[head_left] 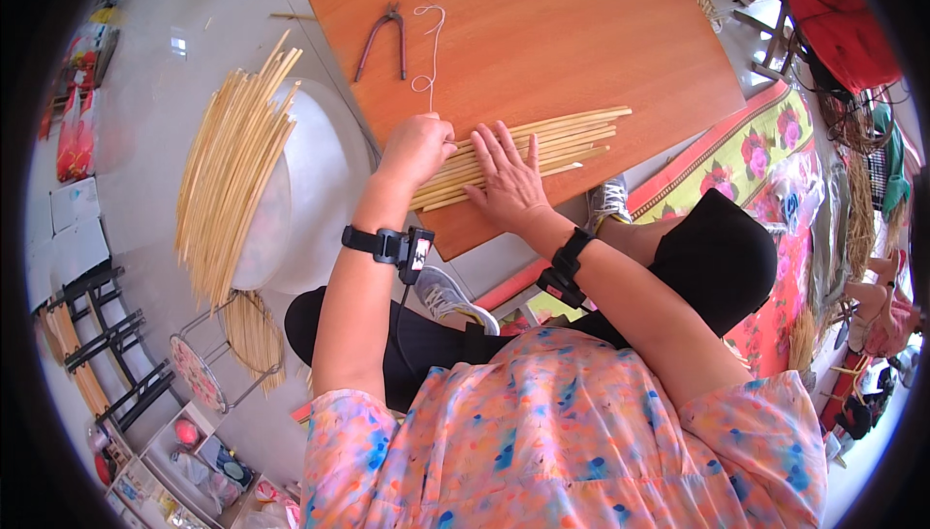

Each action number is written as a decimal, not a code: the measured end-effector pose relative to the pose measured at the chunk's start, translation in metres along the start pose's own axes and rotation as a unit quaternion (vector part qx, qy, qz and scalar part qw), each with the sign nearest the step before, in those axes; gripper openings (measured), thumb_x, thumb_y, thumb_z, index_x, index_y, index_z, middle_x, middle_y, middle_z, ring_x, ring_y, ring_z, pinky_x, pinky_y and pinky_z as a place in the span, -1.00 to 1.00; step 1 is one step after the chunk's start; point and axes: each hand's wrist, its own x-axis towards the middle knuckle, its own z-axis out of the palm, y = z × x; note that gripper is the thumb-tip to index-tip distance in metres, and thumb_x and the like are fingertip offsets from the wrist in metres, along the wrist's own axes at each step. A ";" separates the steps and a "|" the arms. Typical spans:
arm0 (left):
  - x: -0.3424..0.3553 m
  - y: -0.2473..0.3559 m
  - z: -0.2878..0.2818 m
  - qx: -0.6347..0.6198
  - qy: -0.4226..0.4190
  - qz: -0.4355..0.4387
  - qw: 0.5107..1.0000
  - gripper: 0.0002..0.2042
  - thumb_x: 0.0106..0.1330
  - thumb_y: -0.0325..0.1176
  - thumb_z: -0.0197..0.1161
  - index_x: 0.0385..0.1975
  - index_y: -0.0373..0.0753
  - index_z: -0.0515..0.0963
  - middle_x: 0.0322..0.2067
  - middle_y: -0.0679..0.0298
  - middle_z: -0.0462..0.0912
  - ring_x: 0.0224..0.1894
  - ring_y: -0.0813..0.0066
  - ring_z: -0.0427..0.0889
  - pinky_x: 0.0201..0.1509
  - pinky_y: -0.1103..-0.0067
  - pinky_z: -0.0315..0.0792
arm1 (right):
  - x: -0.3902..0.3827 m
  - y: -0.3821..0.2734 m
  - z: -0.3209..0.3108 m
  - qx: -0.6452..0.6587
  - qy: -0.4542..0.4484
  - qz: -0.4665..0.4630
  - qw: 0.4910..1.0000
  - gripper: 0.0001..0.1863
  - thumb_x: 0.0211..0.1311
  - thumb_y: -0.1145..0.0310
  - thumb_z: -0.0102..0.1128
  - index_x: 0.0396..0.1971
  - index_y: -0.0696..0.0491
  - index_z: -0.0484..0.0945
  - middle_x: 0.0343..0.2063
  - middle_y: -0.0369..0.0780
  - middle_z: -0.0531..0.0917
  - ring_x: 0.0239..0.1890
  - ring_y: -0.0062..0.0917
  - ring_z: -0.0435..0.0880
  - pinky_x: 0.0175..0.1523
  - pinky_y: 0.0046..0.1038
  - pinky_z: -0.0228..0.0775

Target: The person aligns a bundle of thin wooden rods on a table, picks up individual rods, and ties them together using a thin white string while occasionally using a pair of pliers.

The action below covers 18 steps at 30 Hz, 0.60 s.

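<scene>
A row of straw-coloured stalks (572,138) lies side by side along the near edge of the brown table. My right hand (506,178) rests flat across them, fingers spread. At their left end, my left hand (417,146) is closed in a pinch. A thin white string (433,54) runs down the tabletop into that hand, whose fingertips are partly hidden. Beyond my left hand, pliers with dark red handles (385,40) lie on the table, jaws pointing away, beside the looped end of the string.
Left of the brown table (581,25), a large bundle of stalks (237,171) lies on a round whitish stool or tub (329,161). A folding stool (201,371) stands lower left. Floral cloth (722,175) covers an area at right. Other people's legs show at the right rim.
</scene>
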 end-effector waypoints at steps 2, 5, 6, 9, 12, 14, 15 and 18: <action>0.000 0.005 0.001 0.015 0.006 -0.014 1.000 -0.91 0.11 -0.35 0.34 -0.50 -0.21 0.65 -0.41 0.16 0.63 -0.28 0.12 0.62 -0.18 0.31 0.49 | 0.000 0.002 0.000 -0.009 0.000 0.002 1.000 -0.13 0.16 -0.05 0.13 0.40 0.02 0.06 0.43 -0.28 0.06 0.50 -0.35 -0.13 0.43 0.18 -0.39; 0.000 0.007 0.004 0.019 0.003 -0.038 0.999 -0.90 0.13 -0.33 0.33 -0.48 -0.20 0.65 -0.39 0.16 0.65 -0.27 0.14 0.63 -0.17 0.32 0.49 | -0.001 0.002 0.001 -0.014 0.000 0.001 1.000 -0.13 0.17 -0.07 0.12 0.40 0.03 0.07 0.43 -0.27 0.05 0.50 -0.35 -0.14 0.43 0.17 -0.39; 0.002 0.005 0.008 0.017 0.004 -0.036 0.999 -0.90 0.13 -0.33 0.33 -0.48 -0.20 0.65 -0.39 0.16 0.65 -0.27 0.14 0.63 -0.17 0.32 0.49 | 0.000 0.002 0.002 -0.019 0.002 -0.003 1.000 -0.13 0.17 -0.08 0.11 0.39 0.04 0.07 0.43 -0.27 0.05 0.50 -0.34 -0.14 0.43 0.16 -0.39; 0.005 0.002 0.015 0.059 -0.027 -0.084 0.994 -0.90 0.14 -0.32 0.32 -0.47 -0.19 0.65 -0.37 0.16 0.66 -0.26 0.15 0.64 -0.17 0.32 0.50 | -0.001 0.002 0.003 -0.024 0.005 -0.006 1.000 -0.13 0.17 -0.09 0.11 0.39 0.04 0.08 0.44 -0.26 0.04 0.50 -0.33 -0.15 0.44 0.14 -0.40; 0.005 0.007 0.016 0.071 -0.029 -0.128 0.989 -0.90 0.13 -0.32 0.32 -0.47 -0.19 0.64 -0.37 0.15 0.66 -0.25 0.16 0.64 -0.18 0.31 0.50 | -0.001 0.002 0.003 -0.024 0.004 -0.005 1.000 -0.13 0.17 -0.10 0.10 0.39 0.05 0.08 0.44 -0.26 0.03 0.50 -0.33 -0.15 0.44 0.13 -0.41; 0.000 0.010 0.013 0.020 0.013 -0.111 0.993 -0.91 0.13 -0.34 0.32 -0.48 -0.20 0.63 -0.39 0.15 0.66 -0.27 0.16 0.65 -0.20 0.31 0.51 | -0.001 0.001 0.002 -0.025 0.003 -0.004 1.000 -0.13 0.17 -0.10 0.09 0.39 0.05 0.08 0.44 -0.26 0.03 0.50 -0.33 -0.15 0.44 0.13 -0.41; 0.000 0.009 0.013 0.020 0.013 -0.112 0.993 -0.91 0.13 -0.34 0.32 -0.48 -0.20 0.63 -0.39 0.15 0.66 -0.27 0.16 0.65 -0.20 0.31 0.51 | -0.001 0.001 0.002 -0.027 0.001 -0.004 1.000 -0.13 0.18 -0.10 0.09 0.39 0.05 0.08 0.44 -0.26 0.03 0.50 -0.34 -0.15 0.44 0.13 -0.42; 0.000 0.006 0.016 0.019 0.028 -0.113 0.993 -0.92 0.12 -0.36 0.31 -0.51 -0.21 0.62 -0.45 0.15 0.66 -0.32 0.15 0.65 -0.24 0.32 0.51 | -0.001 -0.001 0.001 -0.031 -0.002 -0.005 0.999 -0.13 0.18 -0.11 0.08 0.40 0.05 0.07 0.44 -0.26 0.03 0.50 -0.34 -0.16 0.45 0.12 -0.43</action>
